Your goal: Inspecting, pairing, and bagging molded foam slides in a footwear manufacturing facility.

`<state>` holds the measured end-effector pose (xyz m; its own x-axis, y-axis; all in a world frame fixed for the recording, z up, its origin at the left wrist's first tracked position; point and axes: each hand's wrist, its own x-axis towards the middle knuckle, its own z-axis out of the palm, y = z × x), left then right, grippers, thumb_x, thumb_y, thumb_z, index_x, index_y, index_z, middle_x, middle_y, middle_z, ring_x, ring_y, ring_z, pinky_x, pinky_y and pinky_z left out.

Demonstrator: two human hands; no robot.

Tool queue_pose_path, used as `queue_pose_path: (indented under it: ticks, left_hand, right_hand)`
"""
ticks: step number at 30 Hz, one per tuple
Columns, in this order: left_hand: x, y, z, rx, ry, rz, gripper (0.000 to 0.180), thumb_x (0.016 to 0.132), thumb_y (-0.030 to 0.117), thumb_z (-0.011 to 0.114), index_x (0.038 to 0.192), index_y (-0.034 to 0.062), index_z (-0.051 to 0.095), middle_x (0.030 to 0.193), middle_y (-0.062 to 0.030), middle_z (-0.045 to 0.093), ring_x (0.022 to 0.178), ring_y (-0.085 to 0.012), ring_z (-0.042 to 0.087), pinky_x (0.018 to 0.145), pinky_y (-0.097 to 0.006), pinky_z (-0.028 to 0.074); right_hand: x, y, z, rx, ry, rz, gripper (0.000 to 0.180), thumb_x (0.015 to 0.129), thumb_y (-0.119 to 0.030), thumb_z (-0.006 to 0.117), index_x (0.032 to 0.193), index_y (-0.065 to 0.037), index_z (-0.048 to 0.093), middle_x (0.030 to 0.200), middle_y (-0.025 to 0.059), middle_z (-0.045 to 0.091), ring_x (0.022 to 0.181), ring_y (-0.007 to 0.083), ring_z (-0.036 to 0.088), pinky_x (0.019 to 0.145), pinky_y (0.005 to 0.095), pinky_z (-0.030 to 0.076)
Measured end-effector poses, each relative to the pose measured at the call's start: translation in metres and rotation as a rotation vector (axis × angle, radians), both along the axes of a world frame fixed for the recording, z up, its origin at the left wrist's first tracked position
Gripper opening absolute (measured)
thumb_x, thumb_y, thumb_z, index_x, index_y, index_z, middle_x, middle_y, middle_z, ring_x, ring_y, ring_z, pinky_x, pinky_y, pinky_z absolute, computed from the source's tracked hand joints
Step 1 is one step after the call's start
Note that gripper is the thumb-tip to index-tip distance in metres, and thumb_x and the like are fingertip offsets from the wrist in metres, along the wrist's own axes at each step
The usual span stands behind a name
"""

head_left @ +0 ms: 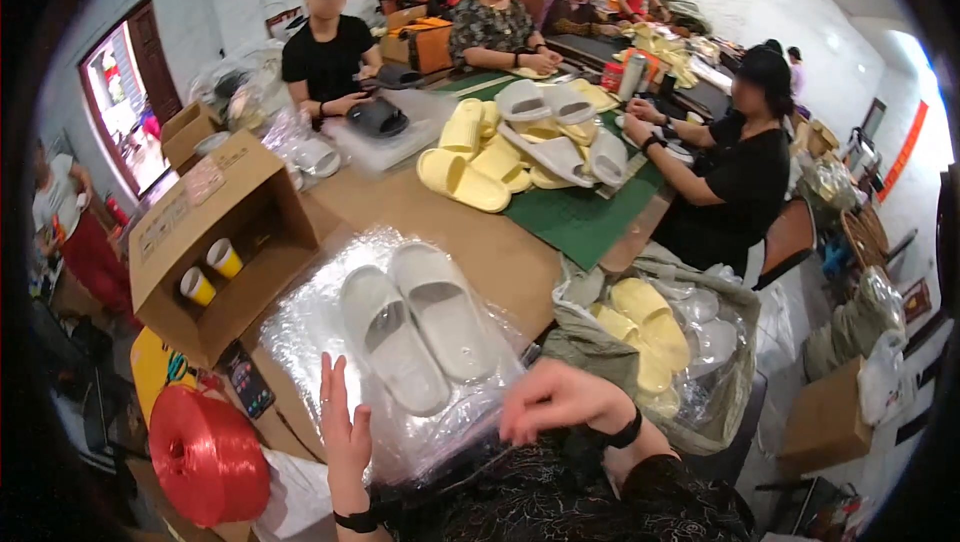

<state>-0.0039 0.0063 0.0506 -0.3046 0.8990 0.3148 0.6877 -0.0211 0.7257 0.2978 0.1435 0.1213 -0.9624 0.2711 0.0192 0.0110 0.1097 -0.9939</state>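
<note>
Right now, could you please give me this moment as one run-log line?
left hand: open, beside clear plastic bags | right hand: fingers curled at bag edge | pair of white slippers: on bags | red twine spool: left

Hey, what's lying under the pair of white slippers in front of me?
The white slippers lie on a stack of clear plastic bags spread over the brown table. Whatever is beneath the plastic is hidden.
</note>
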Motion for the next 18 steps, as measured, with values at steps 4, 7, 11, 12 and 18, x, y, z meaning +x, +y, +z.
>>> queue_pose_path:
  ticks: [4,7,11,12,18]
  left_hand:
    - [0.008,0.018,-0.025,-0.067,0.018,0.024,0.068,0.102,0.045,0.043,0.153,0.0021,0.029,0.161,-0.0249,0.02,0.146,-0.0425,0.026,0.118,-0.046,0.024]
    - [0.008,0.026,-0.059,-0.129,0.062,-0.02,0.066,0.098,0.03,0.048,0.153,-0.0007,0.026,0.16,-0.0266,0.019,0.146,-0.0429,0.026,0.118,-0.046,0.024]
    - [0.018,0.024,-0.071,-0.116,0.188,-0.001,0.073,0.088,0.02,0.054,0.152,-0.0023,0.027,0.16,-0.0281,0.018,0.145,-0.0458,0.025,0.117,-0.048,0.025]
    - [0.016,0.023,-0.075,-0.127,0.196,-0.003,0.075,0.087,0.019,0.055,0.152,-0.0017,0.027,0.16,-0.0284,0.017,0.144,-0.0476,0.026,0.116,-0.05,0.026]
    - [0.023,0.023,-0.067,-0.122,0.244,0.01,0.066,0.09,0.019,0.047,0.15,-0.0047,0.031,0.16,-0.0284,0.02,0.143,-0.0475,0.028,0.117,-0.049,0.026]
  right_hand:
    - [-0.048,0.03,0.003,0.494,0.045,-0.73,0.022,0.092,-0.024,0.067,0.092,-0.002,0.07,0.082,0.0137,0.069,0.072,0.027,0.067,0.065,0.0372,0.05]
    - [-0.088,0.056,-0.026,0.606,-0.088,-0.795,0.04,0.091,-0.04,0.066,0.085,-0.001,0.069,0.079,0.0167,0.068,0.076,0.0328,0.067,0.067,0.0407,0.053]
    - [-0.137,0.072,-0.086,0.862,-0.395,-0.746,0.055,0.089,-0.053,0.064,0.087,0.002,0.067,0.084,0.0199,0.068,0.078,0.0322,0.069,0.068,0.0416,0.054]
    - [-0.149,0.074,-0.103,0.89,-0.44,-0.774,0.06,0.087,-0.055,0.064,0.09,0.004,0.065,0.087,0.0206,0.068,0.078,0.0327,0.07,0.068,0.0419,0.055]
    - [-0.178,0.075,-0.129,0.915,-0.512,-0.847,0.055,0.086,-0.048,0.067,0.097,0.005,0.059,0.089,0.0183,0.066,0.077,0.0325,0.07,0.065,0.0431,0.056]
